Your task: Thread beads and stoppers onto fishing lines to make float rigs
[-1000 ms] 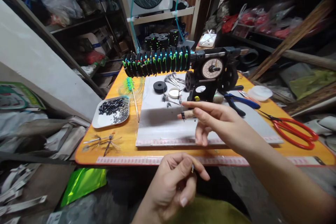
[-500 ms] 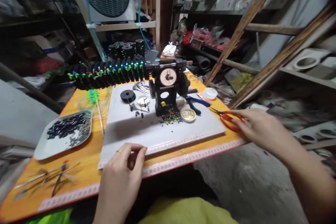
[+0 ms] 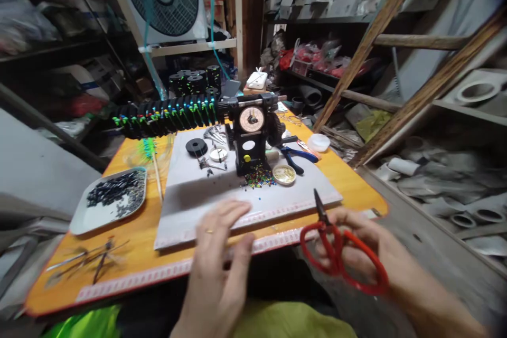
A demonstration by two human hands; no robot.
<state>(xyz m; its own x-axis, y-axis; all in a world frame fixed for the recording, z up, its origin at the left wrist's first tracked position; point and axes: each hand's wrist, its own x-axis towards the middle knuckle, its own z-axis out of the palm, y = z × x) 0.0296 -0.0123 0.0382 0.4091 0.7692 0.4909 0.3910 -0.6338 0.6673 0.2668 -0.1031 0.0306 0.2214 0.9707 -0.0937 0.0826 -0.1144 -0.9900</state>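
Observation:
A pair of red-handled scissors (image 3: 335, 248) is in my right hand (image 3: 368, 248), lifted over the table's front right edge with the dark blades pointing up and away. My left hand (image 3: 222, 259) hovers at the front edge of the white board (image 3: 190, 222), a little blurred, thumb and fingers apart with nothing in them. Behind it on the board stands a black geared device (image 3: 251, 132) with a round dial. A long row of black discs (image 3: 170, 113) wound with green and blue strands reaches left from it. Colourful beads (image 3: 259, 175) lie at its foot.
A white tray (image 3: 79, 216) of black and grey small parts sits on the left. Beside the device are a dish of gold-coloured bits (image 3: 284, 174), blue-handled pliers (image 3: 297, 157) and a black spool (image 3: 196, 147). Wire tools (image 3: 103, 259) lie front left. Wooden ladder-like poles (image 3: 348, 63) lean at right.
My right hand has picked the scissors up from the table's right side and brought them left and nearer to me. My left hand has moved right, its fingers more spread.

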